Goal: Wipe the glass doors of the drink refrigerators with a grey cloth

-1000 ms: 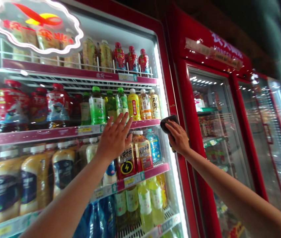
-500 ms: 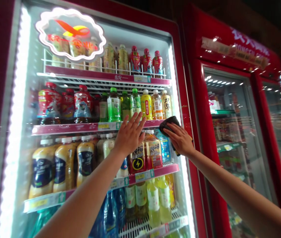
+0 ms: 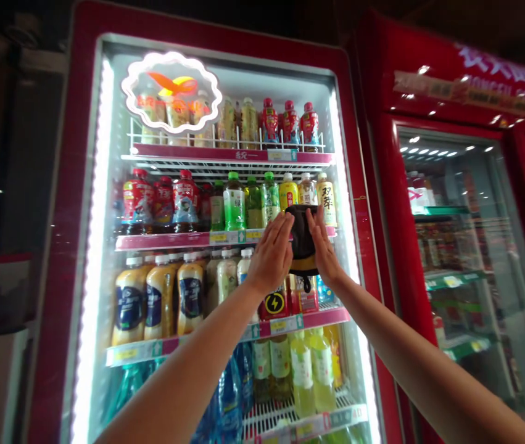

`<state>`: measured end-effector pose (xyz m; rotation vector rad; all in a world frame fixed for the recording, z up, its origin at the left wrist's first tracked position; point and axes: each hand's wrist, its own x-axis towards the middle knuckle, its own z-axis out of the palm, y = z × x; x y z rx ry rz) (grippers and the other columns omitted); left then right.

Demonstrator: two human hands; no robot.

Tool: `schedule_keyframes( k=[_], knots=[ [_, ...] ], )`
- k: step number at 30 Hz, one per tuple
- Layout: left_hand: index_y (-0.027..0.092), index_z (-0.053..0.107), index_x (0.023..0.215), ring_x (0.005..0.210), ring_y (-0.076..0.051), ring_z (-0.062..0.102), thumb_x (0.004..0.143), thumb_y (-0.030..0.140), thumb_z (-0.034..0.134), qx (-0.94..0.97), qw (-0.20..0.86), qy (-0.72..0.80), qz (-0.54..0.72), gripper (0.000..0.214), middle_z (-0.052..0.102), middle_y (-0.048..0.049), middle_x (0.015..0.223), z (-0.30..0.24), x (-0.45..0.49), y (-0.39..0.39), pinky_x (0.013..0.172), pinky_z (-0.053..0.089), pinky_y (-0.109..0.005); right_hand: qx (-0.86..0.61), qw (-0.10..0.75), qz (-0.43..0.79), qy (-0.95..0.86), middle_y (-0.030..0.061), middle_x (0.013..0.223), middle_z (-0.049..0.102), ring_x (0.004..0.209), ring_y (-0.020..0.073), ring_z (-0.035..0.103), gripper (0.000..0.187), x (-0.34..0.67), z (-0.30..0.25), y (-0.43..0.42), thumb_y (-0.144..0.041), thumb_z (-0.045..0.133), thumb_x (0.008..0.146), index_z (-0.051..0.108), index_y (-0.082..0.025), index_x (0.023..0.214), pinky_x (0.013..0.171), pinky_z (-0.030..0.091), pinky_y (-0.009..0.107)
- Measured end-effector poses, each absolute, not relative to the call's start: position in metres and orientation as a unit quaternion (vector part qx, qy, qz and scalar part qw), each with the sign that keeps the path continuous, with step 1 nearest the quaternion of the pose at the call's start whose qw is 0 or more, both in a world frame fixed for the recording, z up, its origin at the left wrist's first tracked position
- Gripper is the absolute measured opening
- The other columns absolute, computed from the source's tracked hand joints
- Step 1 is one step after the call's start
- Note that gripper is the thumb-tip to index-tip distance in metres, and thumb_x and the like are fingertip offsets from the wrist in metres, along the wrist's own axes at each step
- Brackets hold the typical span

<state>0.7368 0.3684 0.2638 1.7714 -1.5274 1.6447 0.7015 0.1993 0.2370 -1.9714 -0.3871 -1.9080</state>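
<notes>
A dark cloth with a yellow-brown band and a small loop hanging from its lower edge is held up in front of the drinks fridge's glass door. My left hand is on its left side, fingers together and pointing up. On the right side, my right hand grips it with fingers extended upward. Both thumbs are partly hidden. Behind the glass, green-capped bottles and red-capped bottles stand on one shelf, with cream-coloured bottles on the shelf below.
A lit oval sign sits at the fridge's upper left. The red door frame surrounds the glass. To the right stands a second red fridge with glass doors. A dark area with a grey-white panel lies to the left.
My right hand has brought the cloth leftward, off the door's right side. My left hand has moved to meet it, its spread fingers drawn together. The view has shifted left.
</notes>
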Motion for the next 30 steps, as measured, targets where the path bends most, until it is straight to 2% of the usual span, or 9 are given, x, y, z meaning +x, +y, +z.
schedule_keyframes(
  k=[3, 6, 8, 11, 14, 16, 23, 27, 30],
  knots=[
    [0.004, 0.022, 0.159, 0.156, -0.026, 0.024, 0.098, 0.018, 0.035, 0.643, 0.127, -0.520, 0.548, 0.064, 0.034, -0.0197, 0.164, 0.250, 0.717, 0.342, 0.126, 0.034, -0.043, -0.660, 0.337, -0.638, -0.208, 0.0052, 0.163, 0.040, 0.147, 0.0181, 0.042, 0.057, 0.695, 0.238, 0.196, -0.043, -0.001, 0.107, -0.007, -0.036, 0.163, 0.113, 0.046, 0.050],
    [0.003, 0.033, 0.156, 0.154, -0.041, 0.027, 0.097, 0.028, 0.048, 0.681, 0.115, -0.448, 0.568, 0.066, 0.031, -0.0272, 0.163, 0.244, 0.705, 0.315, 0.123, 0.032, -0.061, -0.623, 0.400, -0.627, -0.243, 0.0075, 0.158, 0.048, 0.136, 0.0201, 0.056, 0.059, 0.686, 0.240, 0.184, -0.049, 0.003, 0.107, -0.001, -0.035, 0.164, 0.106, 0.052, 0.049],
    [0.005, 0.039, 0.154, 0.152, -0.044, 0.030, 0.097, 0.029, 0.050, 0.690, 0.102, -0.410, 0.588, 0.063, 0.036, -0.0272, 0.161, 0.250, 0.704, 0.302, 0.122, 0.026, -0.069, -0.583, 0.428, -0.651, -0.231, 0.0104, 0.150, 0.056, 0.131, 0.0233, 0.061, 0.061, 0.679, 0.237, 0.175, -0.053, 0.014, 0.107, 0.019, -0.032, 0.163, 0.102, 0.054, 0.049],
    [0.003, 0.043, 0.152, 0.153, -0.037, 0.029, 0.098, 0.020, 0.042, 0.672, 0.056, -0.418, 0.609, 0.056, 0.040, -0.0250, 0.159, 0.261, 0.710, 0.289, 0.127, 0.023, -0.062, -0.526, 0.452, -0.696, -0.186, 0.0135, 0.129, 0.071, 0.118, 0.0269, 0.068, 0.050, 0.671, 0.224, 0.162, -0.051, 0.040, 0.103, 0.058, -0.024, 0.140, 0.099, 0.055, 0.050],
    [0.005, 0.038, 0.156, 0.155, -0.033, 0.027, 0.098, 0.015, 0.040, 0.656, 0.046, -0.429, 0.619, 0.058, 0.035, -0.0220, 0.163, 0.257, 0.721, 0.285, 0.128, 0.026, -0.056, -0.521, 0.421, -0.729, -0.141, 0.0119, 0.114, 0.076, 0.108, 0.0277, 0.071, 0.031, 0.669, 0.208, 0.154, -0.044, 0.058, 0.095, 0.073, -0.023, 0.112, 0.097, 0.056, 0.051],
    [0.008, 0.034, 0.158, 0.155, -0.034, 0.026, 0.098, 0.016, 0.043, 0.652, 0.047, -0.430, 0.622, 0.061, 0.035, -0.0208, 0.164, 0.241, 0.726, 0.288, 0.128, 0.025, -0.058, -0.534, 0.385, -0.743, -0.124, 0.0106, 0.112, 0.076, 0.107, 0.0275, 0.071, 0.026, 0.669, 0.200, 0.152, -0.039, 0.060, 0.093, 0.074, -0.024, 0.108, 0.096, 0.056, 0.051],
    [0.006, 0.034, 0.156, 0.157, -0.032, 0.020, 0.099, 0.044, 0.049, 0.620, -0.029, -0.492, 0.610, 0.070, 0.032, -0.0226, 0.164, 0.232, 0.740, 0.322, 0.129, 0.019, -0.057, -0.578, 0.250, -0.768, -0.116, 0.0093, 0.121, 0.072, 0.115, 0.0242, 0.068, 0.032, 0.670, 0.198, 0.161, -0.025, 0.044, 0.100, 0.072, -0.027, 0.115, 0.100, 0.057, 0.050],
    [0.010, 0.027, 0.160, 0.157, -0.034, 0.020, 0.099, 0.042, 0.050, 0.641, 0.047, -0.419, 0.642, 0.072, 0.031, -0.0232, 0.165, 0.273, 0.749, 0.349, 0.128, 0.014, -0.062, -0.625, 0.182, -0.744, -0.151, 0.0073, 0.137, 0.065, 0.125, 0.0231, 0.064, 0.042, 0.682, 0.195, 0.175, -0.016, 0.040, 0.099, 0.067, -0.031, 0.128, 0.105, 0.055, 0.052],
    [0.021, 0.020, 0.163, 0.156, -0.036, 0.023, 0.099, 0.038, 0.052, 0.638, 0.098, -0.380, 0.662, 0.073, 0.033, -0.0190, 0.165, 0.266, 0.752, 0.362, 0.126, 0.013, -0.067, -0.662, 0.130, -0.721, -0.159, 0.0042, 0.150, 0.056, 0.140, 0.0244, 0.052, 0.053, 0.694, 0.184, 0.180, -0.012, 0.039, 0.098, 0.055, -0.036, 0.143, 0.116, 0.045, 0.058]
  ],
)
